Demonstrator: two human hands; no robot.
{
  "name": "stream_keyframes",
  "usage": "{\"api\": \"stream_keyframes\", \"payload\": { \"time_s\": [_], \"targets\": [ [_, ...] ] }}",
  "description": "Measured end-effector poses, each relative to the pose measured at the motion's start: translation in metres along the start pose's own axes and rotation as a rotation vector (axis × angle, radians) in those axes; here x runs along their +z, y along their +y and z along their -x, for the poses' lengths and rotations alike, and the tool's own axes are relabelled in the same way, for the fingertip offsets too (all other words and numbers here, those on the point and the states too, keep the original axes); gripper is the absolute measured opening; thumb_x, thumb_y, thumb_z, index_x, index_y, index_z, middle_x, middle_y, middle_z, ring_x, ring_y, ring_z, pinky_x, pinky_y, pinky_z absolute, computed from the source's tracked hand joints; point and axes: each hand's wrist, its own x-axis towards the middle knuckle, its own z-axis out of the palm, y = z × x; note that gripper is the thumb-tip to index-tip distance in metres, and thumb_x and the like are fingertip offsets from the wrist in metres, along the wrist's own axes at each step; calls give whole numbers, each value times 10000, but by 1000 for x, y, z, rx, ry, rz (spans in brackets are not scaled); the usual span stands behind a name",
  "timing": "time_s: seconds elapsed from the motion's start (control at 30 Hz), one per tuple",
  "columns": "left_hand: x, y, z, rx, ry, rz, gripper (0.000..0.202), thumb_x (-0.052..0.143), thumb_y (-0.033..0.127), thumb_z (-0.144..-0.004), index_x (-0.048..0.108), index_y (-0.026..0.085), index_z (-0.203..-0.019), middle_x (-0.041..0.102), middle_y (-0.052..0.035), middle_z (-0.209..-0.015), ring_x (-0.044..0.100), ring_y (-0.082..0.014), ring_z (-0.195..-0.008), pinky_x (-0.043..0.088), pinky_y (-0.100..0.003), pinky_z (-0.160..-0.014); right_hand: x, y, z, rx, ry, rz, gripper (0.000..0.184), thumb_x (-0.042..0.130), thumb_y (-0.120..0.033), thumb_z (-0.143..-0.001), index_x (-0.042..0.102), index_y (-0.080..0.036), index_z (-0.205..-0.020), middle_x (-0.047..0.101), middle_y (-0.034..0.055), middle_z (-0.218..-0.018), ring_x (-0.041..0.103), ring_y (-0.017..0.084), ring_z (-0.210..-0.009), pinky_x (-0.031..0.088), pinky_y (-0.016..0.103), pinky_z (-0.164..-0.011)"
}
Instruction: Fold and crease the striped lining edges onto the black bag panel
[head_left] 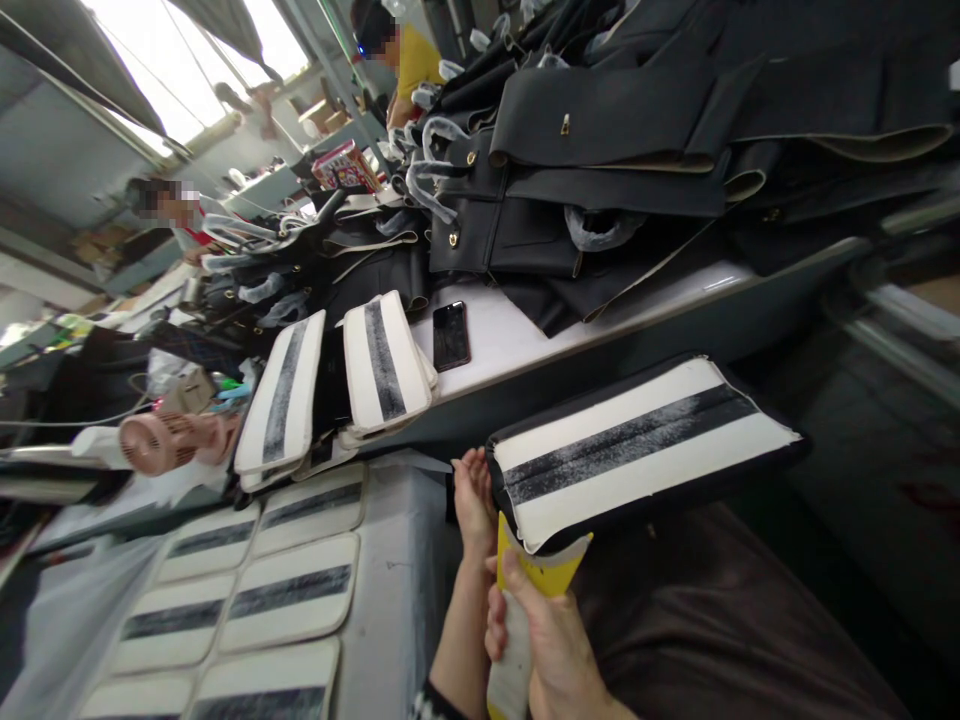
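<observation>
A long black leather bag piece point(772, 445) lies tilted above my lap, faced with a white panel point(645, 480) that has a dark, speckled stripe along its middle. At its near left end is my left hand point(474, 500), fingers stretched out against the black edge; its thumb is hidden. My right hand point(551, 630) is closed round the pale handle of a yellow scraper point(551, 575). The scraper's wide, curved edge sits right by the panel's near corner; whether it touches cannot be made out.
White striped panels point(289, 590) lie in rows on a grey surface at left, with stacked ones point(386, 360) behind. A phone point(451, 334) rests on the white table point(517, 340). Black leather bags point(615, 120) pile up beyond. A pink fan point(172, 440) stands left; two people work farther back.
</observation>
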Motion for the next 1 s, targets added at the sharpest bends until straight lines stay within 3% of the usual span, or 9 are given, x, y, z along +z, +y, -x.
{"api": "stream_keyframes", "payload": {
  "time_s": [0.03,0.1,0.2,0.43,0.63,1.0],
  "targets": [
    [2,5,-6,58,74,48,715,104,552,-1011,576,76,-1258,579,-156,-1294,586,-181,-1157,433,-362,-1060,0,-1,1,4,14,6,649,819,-689,-560,635,-137,-849,516,-38,-522,416,67,-391,329,213,-392],
    [5,14,-12,199,116,80,609,152,511,-1029,525,144,-1341,521,-115,-1402,488,-154,-1300,337,-325,-1139,1,-3,3,-1,56,5,618,828,-671,-561,606,-134,-771,508,-32,-505,423,71,-386,329,211,-385],
    [10,25,-9,363,21,-101,458,345,465,-1025,545,198,-1339,537,-59,-1393,454,-161,-1323,294,-288,-1153,2,-9,4,-16,56,46,606,820,-675,-567,537,-146,-654,482,-33,-467,413,73,-358,327,209,-362],
    [11,23,-7,347,61,-235,414,351,435,-1032,561,215,-1313,572,-49,-1346,502,-173,-1264,358,-300,-1087,-6,-32,7,139,-35,195,640,796,-716,-546,577,-142,-725,479,-54,-448,404,76,-321,349,200,-310],
    [12,28,-7,324,82,-247,384,378,393,-1029,583,198,-1290,577,-40,-1345,496,-157,-1277,355,-289,-1113,-13,-50,4,237,-135,301,584,764,-685,-646,597,-137,-764,497,-51,-465,420,78,-324,372,200,-304],
    [15,34,-8,369,106,-295,325,392,310,-1028,605,190,-1241,598,-43,-1289,521,-148,-1234,376,-287,-1082,-25,-64,-5,290,-184,389,605,778,-683,-631,618,-115,-760,506,-33,-453,416,85,-317,346,203,-302]
  ]
}}
